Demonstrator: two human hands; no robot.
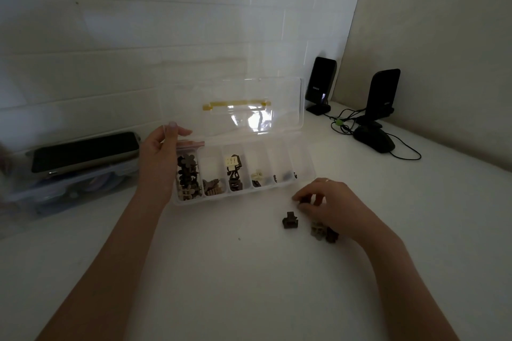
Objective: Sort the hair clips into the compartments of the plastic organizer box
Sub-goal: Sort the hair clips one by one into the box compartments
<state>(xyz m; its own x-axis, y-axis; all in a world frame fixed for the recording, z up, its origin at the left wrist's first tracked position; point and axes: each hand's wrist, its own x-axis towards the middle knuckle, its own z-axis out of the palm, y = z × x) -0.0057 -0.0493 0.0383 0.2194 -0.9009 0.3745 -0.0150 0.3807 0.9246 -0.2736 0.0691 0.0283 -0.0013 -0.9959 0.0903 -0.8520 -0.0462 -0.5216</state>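
A clear plastic organizer box [310, 171] stands open on the white table, its lid [238, 108] tilted up against the wall. Its row of compartments holds small brown, dark and cream hair clips, most of them in the left ones. My left hand [163, 147] grips the lid's left corner. My right hand [324, 202], just in front of the box's right end, pinches a dark brown clip [304, 199]. On the table lie a dark brown clip [290, 220] and, under my right wrist, a beige clip [318, 230] beside another brown one [332, 237].
A dark tablet [83, 151] lies on a clear container [69, 191] at the left. Two black speakers [321, 86] [383, 94], a black mouse [374, 138] and cables [343, 119] fill the back right corner.
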